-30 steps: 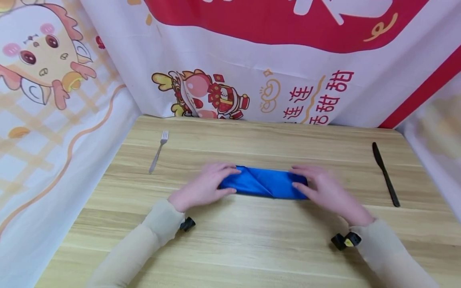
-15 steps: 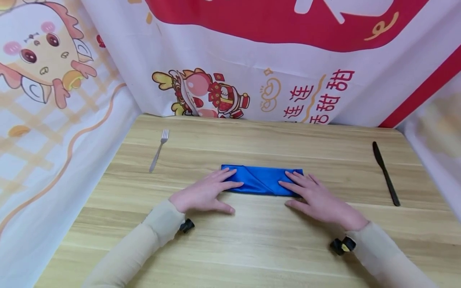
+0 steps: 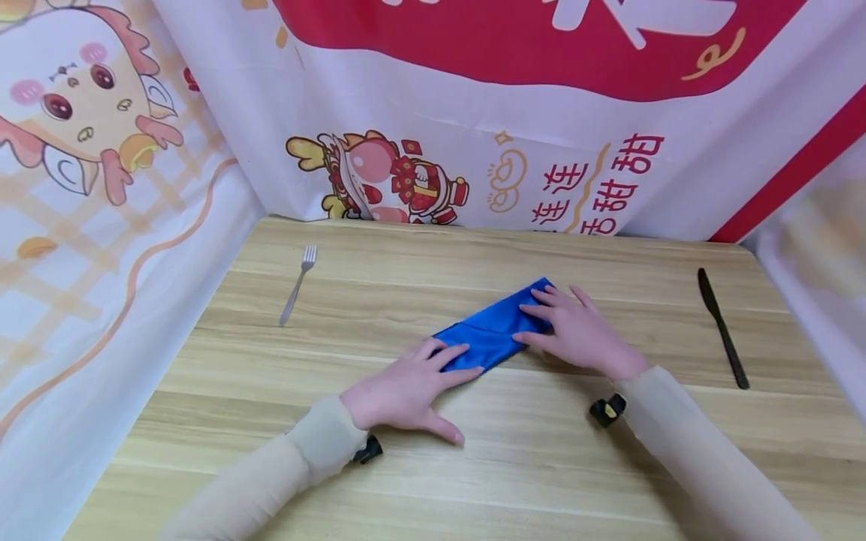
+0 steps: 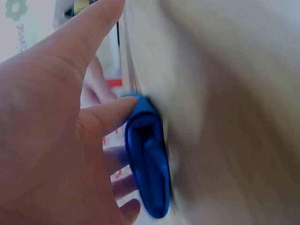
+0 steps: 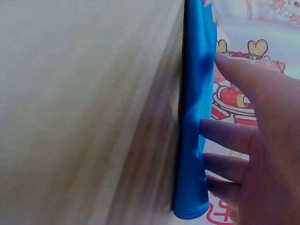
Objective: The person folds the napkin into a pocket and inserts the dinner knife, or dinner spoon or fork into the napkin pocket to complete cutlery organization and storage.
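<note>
A blue folded cloth (image 3: 497,319) lies on the table as a long flat strip, slanting from near left to far right. My left hand (image 3: 413,387) rests its spread fingers on the near left end, with the thumb out on the wood. At the far right end, the fingers of my right hand (image 3: 575,330) press on top of the cloth. In the left wrist view the open end of the cloth (image 4: 147,164) shows its folded layers under the fingertips. The right wrist view shows a smooth folded edge of the cloth (image 5: 192,140) beside the fingers.
A fork (image 3: 298,285) lies on the left of the wooden table (image 3: 514,473), tines away from me. On the right lies a black knife (image 3: 724,330). Printed cloth hangings (image 3: 433,98) stand along the back and sides.
The cloth has turned from lying crosswise to a slant, its right end pushed away and its left end drawn nearer. Both hands moved with it, fingers now flatter on top.
</note>
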Available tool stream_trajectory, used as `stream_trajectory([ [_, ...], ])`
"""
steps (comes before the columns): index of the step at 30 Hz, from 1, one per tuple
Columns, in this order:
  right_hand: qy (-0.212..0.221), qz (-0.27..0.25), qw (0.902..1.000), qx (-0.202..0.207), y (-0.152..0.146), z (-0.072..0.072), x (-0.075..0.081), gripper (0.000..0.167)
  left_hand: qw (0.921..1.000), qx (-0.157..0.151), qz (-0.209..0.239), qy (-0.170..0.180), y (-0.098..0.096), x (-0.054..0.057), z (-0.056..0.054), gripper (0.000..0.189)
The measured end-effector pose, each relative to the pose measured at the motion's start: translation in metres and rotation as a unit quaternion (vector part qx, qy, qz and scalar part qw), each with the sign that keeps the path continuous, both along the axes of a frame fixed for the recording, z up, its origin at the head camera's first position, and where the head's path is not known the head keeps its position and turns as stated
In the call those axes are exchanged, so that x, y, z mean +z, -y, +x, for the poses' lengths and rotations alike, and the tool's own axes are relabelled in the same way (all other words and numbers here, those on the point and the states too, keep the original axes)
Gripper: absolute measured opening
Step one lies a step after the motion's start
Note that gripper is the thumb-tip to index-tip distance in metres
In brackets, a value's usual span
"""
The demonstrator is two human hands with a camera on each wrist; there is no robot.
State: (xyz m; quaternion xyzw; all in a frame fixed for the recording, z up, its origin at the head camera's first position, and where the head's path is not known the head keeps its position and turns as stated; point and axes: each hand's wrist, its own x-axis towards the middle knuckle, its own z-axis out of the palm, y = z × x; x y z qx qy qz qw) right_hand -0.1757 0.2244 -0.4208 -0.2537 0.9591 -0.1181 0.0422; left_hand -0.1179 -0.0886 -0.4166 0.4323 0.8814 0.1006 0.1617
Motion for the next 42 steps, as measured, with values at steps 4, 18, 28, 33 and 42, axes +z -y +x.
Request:
stream_trajectory([
  [4,0.002,0.000,0.9999,-0.010,0.007,-0.015,-0.003,0.073,0.9995,-0.033,0.000,-0.005,-0.011,-0.002,0.007,0.103],
  [18,0.020,-0.020,0.9996,0.004,0.034,-0.046,-0.005,0.058,0.9954,-0.068,0.041,0.052,-0.052,-0.007,0.025,0.125],
  [28,0.012,-0.072,0.9973,0.004,0.028,-0.043,-0.006,0.066,0.9974,-0.051,0.031,0.039,-0.051,-0.003,0.016,0.126],
  [33,0.029,-0.088,0.9954,-0.022,0.019,-0.038,-0.004,0.076,0.9989,-0.017,0.016,0.042,-0.038,-0.001,0.007,0.120],
  [42,0.066,-0.071,0.9949,-0.027,0.014,-0.039,-0.010,0.085,0.9954,-0.053,0.019,0.078,-0.030,0.000,0.008,0.115],
])
